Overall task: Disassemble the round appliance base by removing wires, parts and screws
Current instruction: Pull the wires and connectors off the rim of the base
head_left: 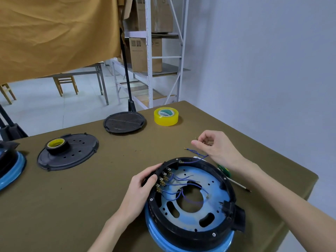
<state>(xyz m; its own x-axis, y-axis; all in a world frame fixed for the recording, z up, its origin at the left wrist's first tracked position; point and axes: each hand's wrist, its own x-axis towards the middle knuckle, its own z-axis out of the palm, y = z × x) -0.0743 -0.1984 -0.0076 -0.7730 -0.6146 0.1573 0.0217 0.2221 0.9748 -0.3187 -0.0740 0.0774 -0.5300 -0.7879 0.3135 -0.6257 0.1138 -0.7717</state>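
1. Olive cloth over the bench [91,197]; round base [192,199] at the near edge, toward the right corner, open side up, black ring over a blue rim.
2. Left hand [140,190] curled round the left wall of the base, thumb on the ring beside a row of brass terminals [163,179].
3. Blue wires [180,188] from those terminals looping across the blue inner plate toward the middle hole.
4. Right hand [216,148] raised just beyond the far rim of the base, fingers curled, thumb and forefinger pinching a loose wire [196,153]; a small brass end showing above the fingertips, another lying on the cloth just left of the hand.
5. Same wire trailing back under the palm to a ring lug at the far rim of the base.
6. Screwdriver [236,182] on the cloth just right of the base, green handle partly hidden under the right forearm, tip toward the right edge.
7. Yellow tape roll [166,116] near the far edge, well apart from the base.
8. Black cover [124,122] flat at the far edge, just left of that roll.
9. Second black cover [72,155] toward the left edge, a black-and-yellow tape roll [57,145] resting on top.
10. Another blue-rimmed base [9,168] cut off at the left edge.
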